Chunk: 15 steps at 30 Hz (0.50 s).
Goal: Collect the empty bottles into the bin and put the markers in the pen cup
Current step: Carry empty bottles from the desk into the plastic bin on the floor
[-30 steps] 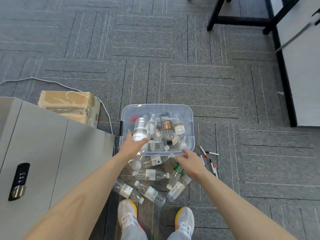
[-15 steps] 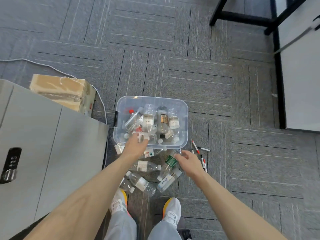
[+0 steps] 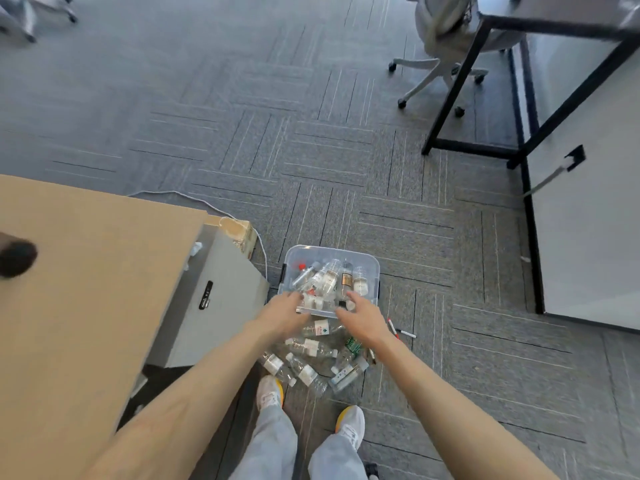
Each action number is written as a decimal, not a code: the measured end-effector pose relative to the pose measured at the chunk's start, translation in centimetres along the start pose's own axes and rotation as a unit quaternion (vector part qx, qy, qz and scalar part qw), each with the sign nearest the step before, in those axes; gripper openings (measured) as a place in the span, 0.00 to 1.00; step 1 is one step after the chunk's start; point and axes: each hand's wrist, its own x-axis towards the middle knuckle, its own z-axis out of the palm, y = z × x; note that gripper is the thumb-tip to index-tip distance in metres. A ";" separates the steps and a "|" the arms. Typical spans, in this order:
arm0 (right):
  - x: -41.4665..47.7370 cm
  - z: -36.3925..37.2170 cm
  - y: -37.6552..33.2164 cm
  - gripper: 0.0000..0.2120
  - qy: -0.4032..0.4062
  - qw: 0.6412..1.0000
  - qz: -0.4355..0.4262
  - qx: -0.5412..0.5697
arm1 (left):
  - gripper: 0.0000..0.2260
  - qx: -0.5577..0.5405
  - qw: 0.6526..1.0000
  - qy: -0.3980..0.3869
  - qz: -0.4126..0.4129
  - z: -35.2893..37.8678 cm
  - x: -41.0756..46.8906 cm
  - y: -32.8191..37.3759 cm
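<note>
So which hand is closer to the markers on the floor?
Right. The right hand sits just left of the markers; the left hand is farther left, at the front-left corner of the bin.

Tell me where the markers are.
In the head view, the markers lie on the carpet just right of the right hand, off the clear bin's near right corner.

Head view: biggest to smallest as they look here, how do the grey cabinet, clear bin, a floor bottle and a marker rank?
1. grey cabinet, partly hidden
2. clear bin
3. bottle on the floor
4. marker
The cabinet is nearer the camera, so its lead over the bin is unsure.
</note>
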 end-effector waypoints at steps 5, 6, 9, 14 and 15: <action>-6.3 -0.8 -5.1 0.26 0.035 0.992 -0.119 -0.028 | 0.23 -0.017 0.997 0.069 0.003 -3.2 -8.8 1.1; -7.1 -0.7 -5.7 0.26 0.040 0.990 -0.133 -0.033 | 0.23 -0.024 0.996 0.082 -0.002 -3.7 -10.1 0.9; -9.3 0.2 -7.4 0.26 0.033 0.982 -0.174 -0.069 | 0.21 -0.039 0.993 0.113 -0.025 -5.0 -13.6 -0.5; -11.1 3.3 -10.8 0.27 -0.009 0.945 -0.267 -0.190 | 0.22 -0.094 0.980 0.157 -0.072 -5.9 -18.9 -6.8; -11.4 4.2 -11.6 0.27 -0.019 0.937 -0.283 -0.207 | 0.21 -0.109 0.976 0.171 -0.085 -5.9 -20.0 -8.4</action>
